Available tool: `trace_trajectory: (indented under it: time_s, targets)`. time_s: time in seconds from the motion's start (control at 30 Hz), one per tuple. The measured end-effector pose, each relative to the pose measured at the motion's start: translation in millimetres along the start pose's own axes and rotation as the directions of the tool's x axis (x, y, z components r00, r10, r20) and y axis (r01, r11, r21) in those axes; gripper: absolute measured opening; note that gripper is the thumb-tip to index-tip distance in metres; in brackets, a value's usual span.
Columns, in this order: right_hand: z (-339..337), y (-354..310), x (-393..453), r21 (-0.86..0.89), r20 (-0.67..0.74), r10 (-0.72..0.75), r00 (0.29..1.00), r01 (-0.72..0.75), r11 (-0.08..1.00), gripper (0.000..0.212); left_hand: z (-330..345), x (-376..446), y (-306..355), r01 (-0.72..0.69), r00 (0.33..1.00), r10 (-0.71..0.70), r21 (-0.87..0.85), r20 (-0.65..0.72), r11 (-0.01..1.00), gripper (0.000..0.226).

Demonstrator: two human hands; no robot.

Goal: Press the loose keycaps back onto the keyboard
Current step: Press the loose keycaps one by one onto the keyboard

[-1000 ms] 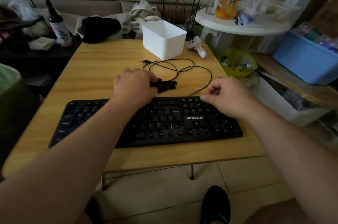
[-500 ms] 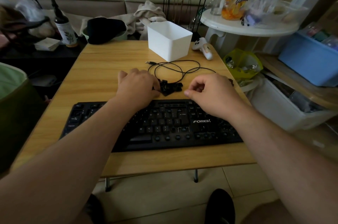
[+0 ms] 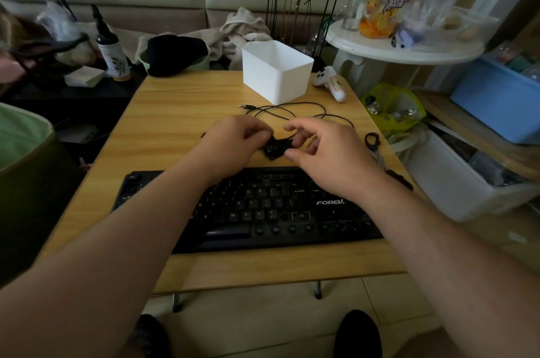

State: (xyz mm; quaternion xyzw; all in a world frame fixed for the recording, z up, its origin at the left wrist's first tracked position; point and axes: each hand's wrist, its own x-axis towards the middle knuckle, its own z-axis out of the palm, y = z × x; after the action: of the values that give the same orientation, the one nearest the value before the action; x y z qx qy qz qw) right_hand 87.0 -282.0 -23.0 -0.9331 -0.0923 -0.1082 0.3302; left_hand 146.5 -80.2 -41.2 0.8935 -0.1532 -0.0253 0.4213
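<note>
A black keyboard [image 3: 263, 208] lies across the near half of the wooden table [image 3: 175, 112]; several of its key positions show bare stems. Just behind its top edge sits a small pile of loose black keycaps [image 3: 276, 149]. My left hand [image 3: 233, 141] rests at the pile's left side with its fingers curled onto the caps, and the fingertips are hidden. My right hand [image 3: 324, 153] is at the pile's right end. Its thumb and fingers are spread around the nearest caps, and no cap is lifted.
The keyboard's black cable [image 3: 292, 111] loops behind the pile. A white plastic bin [image 3: 277, 74] stands further back, with a white toy-like object [image 3: 330, 83] to its right. Scissors [image 3: 377, 150] lie near the table's right edge. Clutter surrounds the table.
My right hand has left the keyboard's upper right and moved left and away to the keycap pile. My left hand stayed at the pile. The camera view shifted slightly.
</note>
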Motion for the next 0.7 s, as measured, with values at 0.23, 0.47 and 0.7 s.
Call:
trace_trajectory:
  time_s: [0.23, 0.47, 0.7]
  targets:
    - [1, -6, 0, 0.092, -0.150, -0.137, 0.979, 0.152, 0.984, 0.042, 4, -20, 20, 0.131, 0.983, -0.046, -0.496, 0.180, 0.858, 0.021]
    - [-1, -12, -4, 0.055, -0.217, -0.236, 0.947, 0.253, 0.966, 0.030, 1, -28, 23, 0.116, 0.986, -0.021, -0.588, 0.166, 0.800, 0.023]
    - [-4, -11, -5, 0.060, -0.291, -0.232, 0.928, 0.260, 0.964, 0.022, 0, -29, 22, 0.120, 0.988, -0.018, -0.680, 0.155, 0.723, 0.018]
